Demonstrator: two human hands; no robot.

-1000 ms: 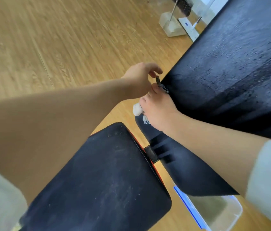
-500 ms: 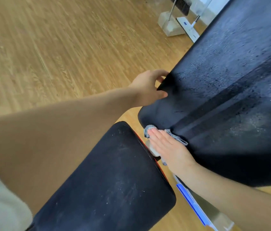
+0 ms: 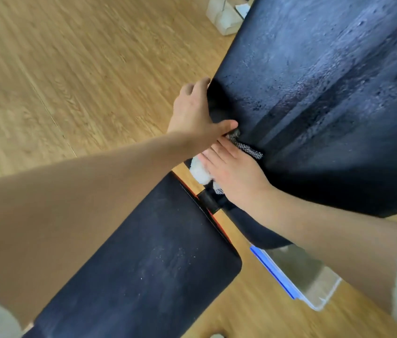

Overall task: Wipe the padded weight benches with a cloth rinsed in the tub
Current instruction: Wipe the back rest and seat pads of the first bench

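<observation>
Our right grip (image 3: 231,172), fingers flat, presses the cloth (image 3: 250,152) on the pad's (image 3: 314,93) near end; our left grip (image 3: 192,113) clasps the corner alongside.

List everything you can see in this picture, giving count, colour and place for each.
large bench pad: one, black, streaky sheen, upper right
small bench pad: one, black, speckled, lower centre
cloth: one, white and grey-checked, at the large bench pad's near end
tub: one, clear with a blue rim, on the floor, lower right
white block: one, top edge; too blurred to identify
floor: light brown wood, left side
left hand: one, grips the large bench pad's edge
right hand: one, flat, presses the cloth
</observation>
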